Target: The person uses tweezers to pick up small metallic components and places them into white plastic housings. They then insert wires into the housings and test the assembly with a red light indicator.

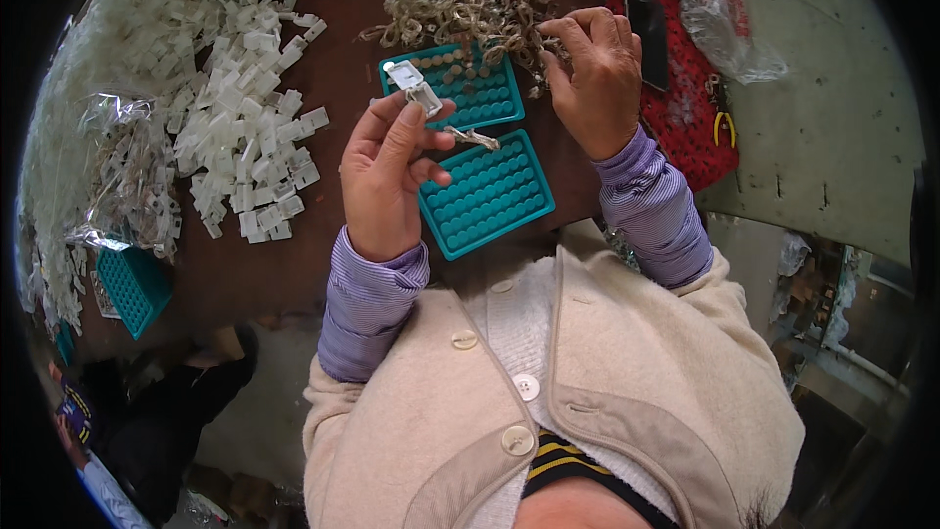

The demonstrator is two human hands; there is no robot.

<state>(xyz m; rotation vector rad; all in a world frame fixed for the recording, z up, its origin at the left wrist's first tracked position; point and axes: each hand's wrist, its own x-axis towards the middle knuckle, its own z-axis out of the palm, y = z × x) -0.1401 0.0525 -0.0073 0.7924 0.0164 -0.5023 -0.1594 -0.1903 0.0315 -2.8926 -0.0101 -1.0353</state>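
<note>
"Near the bench's (345, 51) far edge, what lies nearest the cord pile (455, 12)?"
"Your right hand (599, 88), just beside it, grip unclear; your left hand (387, 171) pinches the open white box (424, 98), its length slanting away leftward"

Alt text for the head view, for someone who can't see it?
The left hand holds a small open white case over teal trays, while the right hand is at the edge of a pile of beige cords. White plastic pieces are heaped at left; a dark phone lies on red cloth.
</note>
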